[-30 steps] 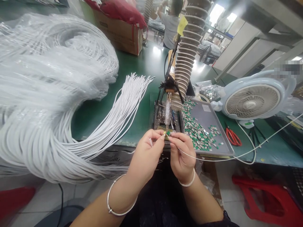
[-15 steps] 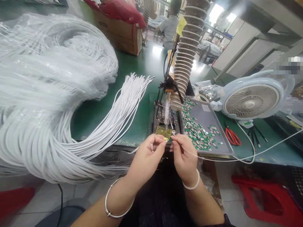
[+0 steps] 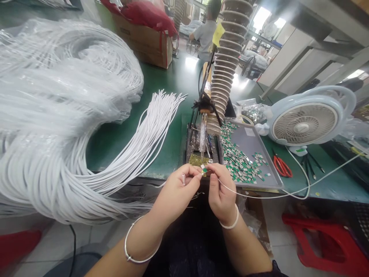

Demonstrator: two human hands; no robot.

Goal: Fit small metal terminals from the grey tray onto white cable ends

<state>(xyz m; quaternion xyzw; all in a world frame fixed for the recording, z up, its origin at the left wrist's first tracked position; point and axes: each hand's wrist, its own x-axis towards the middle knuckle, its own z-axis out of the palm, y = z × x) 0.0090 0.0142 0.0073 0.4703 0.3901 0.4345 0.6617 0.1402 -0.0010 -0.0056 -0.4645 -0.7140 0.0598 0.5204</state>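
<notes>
My left hand (image 3: 180,188) is closed in a pinch at a small green circuit board with a metal plug (image 3: 204,169), in front of the soldering iron's tip. A short white piece, perhaps a cable end (image 3: 183,179), shows between its fingers. My right hand (image 3: 221,190) is closed on a thin pale wire (image 3: 248,196), which looks like solder wire and runs off to the right. Its fingertips are right beside the board. Just beyond both hands, the soldering iron (image 3: 203,134) points downward in its stand above a yellowish sponge (image 3: 197,159).
A large bundle of white cables (image 3: 138,150), partly wrapped in plastic, covers the left side. Right of the iron lies a grey tray (image 3: 250,140) with many green plugs. Beyond are red-handled cutters (image 3: 282,166), a fan (image 3: 305,123) and a ribbed hose (image 3: 227,57). A person sits far back.
The board between my fingertips has turned, and its green and metal faces now show. My right hand has shifted slightly left, its thumb more upright. The iron and tray stay put.
</notes>
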